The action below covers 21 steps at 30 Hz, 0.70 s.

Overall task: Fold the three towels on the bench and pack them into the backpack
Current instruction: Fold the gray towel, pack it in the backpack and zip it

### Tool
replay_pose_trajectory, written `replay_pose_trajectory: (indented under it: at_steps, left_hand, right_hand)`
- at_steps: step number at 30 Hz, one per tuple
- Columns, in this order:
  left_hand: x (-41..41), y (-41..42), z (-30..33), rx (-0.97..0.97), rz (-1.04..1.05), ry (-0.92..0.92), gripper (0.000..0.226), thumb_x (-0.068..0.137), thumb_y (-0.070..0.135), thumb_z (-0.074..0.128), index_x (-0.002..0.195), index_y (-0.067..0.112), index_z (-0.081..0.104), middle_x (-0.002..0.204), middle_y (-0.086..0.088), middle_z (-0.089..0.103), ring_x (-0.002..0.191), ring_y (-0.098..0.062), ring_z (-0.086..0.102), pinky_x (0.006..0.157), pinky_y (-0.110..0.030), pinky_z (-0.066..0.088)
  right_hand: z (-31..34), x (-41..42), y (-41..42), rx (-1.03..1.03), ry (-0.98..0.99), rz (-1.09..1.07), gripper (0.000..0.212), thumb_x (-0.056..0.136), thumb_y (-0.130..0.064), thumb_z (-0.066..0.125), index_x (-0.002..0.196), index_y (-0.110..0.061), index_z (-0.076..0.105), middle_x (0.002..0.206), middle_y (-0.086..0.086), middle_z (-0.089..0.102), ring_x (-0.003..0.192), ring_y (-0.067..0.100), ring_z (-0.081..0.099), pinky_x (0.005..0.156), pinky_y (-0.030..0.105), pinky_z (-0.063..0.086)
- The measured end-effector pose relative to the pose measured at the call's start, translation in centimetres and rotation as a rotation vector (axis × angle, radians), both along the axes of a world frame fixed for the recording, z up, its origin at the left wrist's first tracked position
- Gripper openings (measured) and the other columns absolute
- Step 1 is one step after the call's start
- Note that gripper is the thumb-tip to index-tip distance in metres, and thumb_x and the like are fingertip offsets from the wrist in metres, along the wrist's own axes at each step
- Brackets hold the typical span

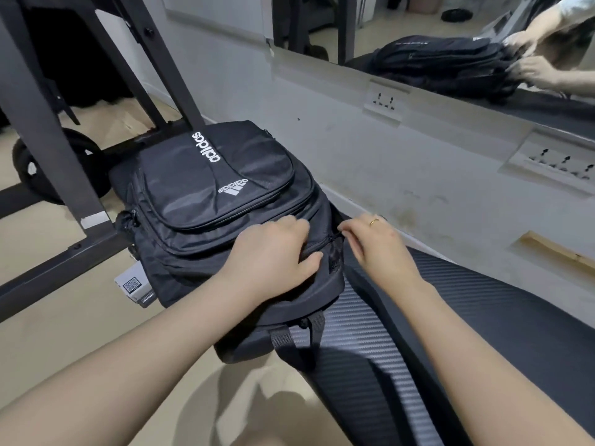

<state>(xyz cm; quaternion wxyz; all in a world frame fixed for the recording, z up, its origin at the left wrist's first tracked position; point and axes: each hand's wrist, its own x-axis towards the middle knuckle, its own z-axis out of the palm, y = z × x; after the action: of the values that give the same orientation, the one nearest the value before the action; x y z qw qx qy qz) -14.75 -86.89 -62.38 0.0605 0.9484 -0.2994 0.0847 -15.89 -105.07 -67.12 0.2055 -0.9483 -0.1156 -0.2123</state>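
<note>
Backpack [225, 201] lies flat on the desk [467, 317] under both your hands. Your left hand [273, 252] curls over its near top edge, gripping the fabric; just to its right, your right hand [376, 244] pinches the zipper pull [339, 232] at the bag's corner.

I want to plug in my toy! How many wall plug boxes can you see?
2. One socket plate is on the wall beyond the backpack; another sits farther right. More may be out of view.
</note>
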Motion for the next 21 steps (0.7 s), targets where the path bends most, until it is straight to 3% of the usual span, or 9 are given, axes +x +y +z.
replay_pose_trajectory:
  at_steps: [3, 5, 8, 12, 14, 18, 21]
  left_hand:
    - [1.1, -3.6, -0.4, 0.220, 0.056, -0.028, 0.035, 0.094, 0.042, 0.040, 0.109, 0.011, 0.046, 0.112, -0.007, 0.056, 0.100, -0.028, 0.059, 0.064, -0.031, 0.034]
    - [2.0, -4.6, -0.6, 0.283, 0.080, -0.024, 0.037, 0.095, 0.040, 0.040, 0.110, 0.008, 0.048, 0.112, -0.009, 0.059, 0.100, -0.029, 0.060, 0.063, -0.031, 0.034]
    - [3.0, -4.2, -0.5, 0.294, -0.014, 0.012, 0.037, 0.096, 0.041, 0.036, 0.105, 0.009, 0.053, 0.108, -0.011, 0.061, 0.099, -0.030, 0.059, 0.064, -0.030, 0.034]
    - [3.8, -2.3, -0.5, 0.043, -0.169, 0.073, 0.033, 0.096, 0.043, 0.036, 0.074, 0.019, 0.038, 0.082, -0.004, 0.060, 0.084, -0.027, 0.056, 0.061, -0.032, 0.032]
    - [4.0, -1.5, -0.6, -0.153, -0.237, 0.112, 0.039, 0.092, 0.046, 0.038, 0.061, 0.024, 0.027, 0.061, 0.005, 0.045, 0.067, -0.021, 0.049, 0.059, -0.033, 0.028]
    - [4.1, -0.1, -1.2, -0.391, -0.290, 0.246, 0.035, 0.087, 0.045, 0.036, 0.058, 0.028, 0.025, 0.051, 0.008, 0.034, 0.055, -0.003, 0.040, 0.053, -0.018, 0.028]
    - [4.0, -0.1, -1.3, -0.411, -0.268, 0.258, 0.033, 0.085, 0.047, 0.035, 0.059, 0.028, 0.030, 0.052, 0.007, 0.036, 0.056, 0.000, 0.042, 0.055, -0.012, 0.031]
  right_hand:
    - [0.3, 1.0, 0.0, 0.012, 0.076, 0.041, 0.030, 0.091, -0.023, 0.043, 0.089, -0.003, 0.065, 0.080, 0.013, 0.063, 0.074, 0.030, 0.062, 0.069, 0.025, 0.038]
    - [0.5, 1.1, -0.2, 0.026, 0.154, 0.053, 0.019, 0.092, -0.018, 0.050, 0.093, -0.004, 0.063, 0.087, 0.011, 0.063, 0.081, 0.028, 0.059, 0.073, 0.031, 0.041]
    - [0.5, 0.4, -0.9, 0.104, 0.195, 0.055, 0.010, 0.089, -0.012, 0.056, 0.090, -0.006, 0.063, 0.080, 0.004, 0.062, 0.073, 0.019, 0.054, 0.070, 0.036, 0.046]
    - [0.8, 0.5, -1.2, 0.287, 0.150, 0.006, 0.005, 0.085, -0.006, 0.058, 0.085, -0.007, 0.064, 0.072, 0.005, 0.063, 0.067, 0.019, 0.054, 0.065, 0.026, 0.042]
    - [0.7, 1.6, -0.7, 0.306, 0.154, 0.002, 0.004, 0.085, -0.006, 0.058, 0.083, -0.008, 0.060, 0.066, 0.000, 0.056, 0.064, 0.017, 0.050, 0.060, 0.023, 0.035]
    - [0.7, 3.9, -1.4, 0.507, 0.257, -0.103, 0.015, 0.089, -0.013, 0.056, 0.078, -0.017, 0.046, 0.063, -0.008, 0.052, 0.060, 0.011, 0.051, 0.059, 0.021, 0.038]
    - [0.9, 4.0, -1.6, 0.565, 0.372, 0.078, 0.024, 0.090, -0.009, 0.053, 0.079, -0.029, 0.046, 0.066, -0.005, 0.057, 0.063, 0.016, 0.060, 0.068, 0.030, 0.049]
